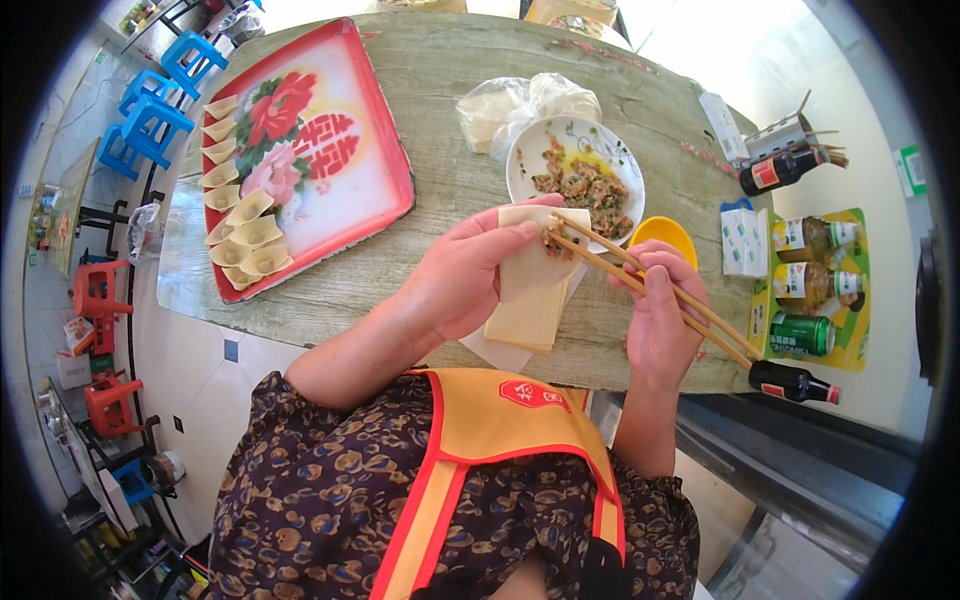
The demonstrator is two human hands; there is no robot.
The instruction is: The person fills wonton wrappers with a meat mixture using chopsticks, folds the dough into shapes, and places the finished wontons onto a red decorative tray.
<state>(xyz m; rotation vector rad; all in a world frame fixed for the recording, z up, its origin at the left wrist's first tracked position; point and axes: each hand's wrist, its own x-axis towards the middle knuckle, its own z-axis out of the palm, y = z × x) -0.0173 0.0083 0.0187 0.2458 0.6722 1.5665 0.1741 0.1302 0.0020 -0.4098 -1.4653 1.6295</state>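
Observation:
My left hand [469, 262] holds a square wonton wrapper [525, 262] between thumb and fingers. A pair of wooden chopsticks [660, 289] is in my right hand [664, 322], their tips touching a bit of minced meat filling [559, 244] on the wrapper. Below the held wrapper lies a stack of square wrappers [525, 324] on white paper. Behind my hands, a white plate [529, 154] holds more meat filling with chopped greens [592, 191]. To the left, folded wontons [255, 231] stand along the left side and near corner of a red-rimmed floral tray [390, 161].
A plastic bag of wrappers [491, 112] lies behind the plate. A yellow dish [671, 234] sits beside my right hand. Along the table's right side are dark bottles [780, 171], a tissue pack [742, 240], drinks [806, 234] and a chopstick holder [780, 139]. Stools [154, 124] stand beyond the left edge.

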